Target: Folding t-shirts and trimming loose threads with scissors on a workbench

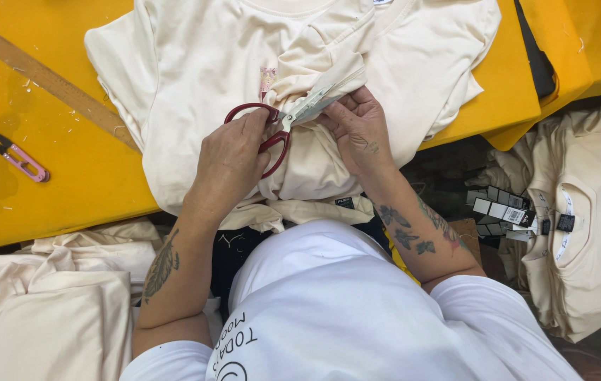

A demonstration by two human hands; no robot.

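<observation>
Two hands trim a cream T-shirt with red-handled scissors on a yellow worktable.

The left hand (228,164) grips the scissors (281,123), blades resting on a fold of the cream T-shirt (195,63); the right hand (358,127) pinches that fold taut just beside them. Keeping the fold taut and taking small snips likely spares the cloth. A pink thread snipper (20,159) lies well apart on the yellow table (53,190).
</observation>
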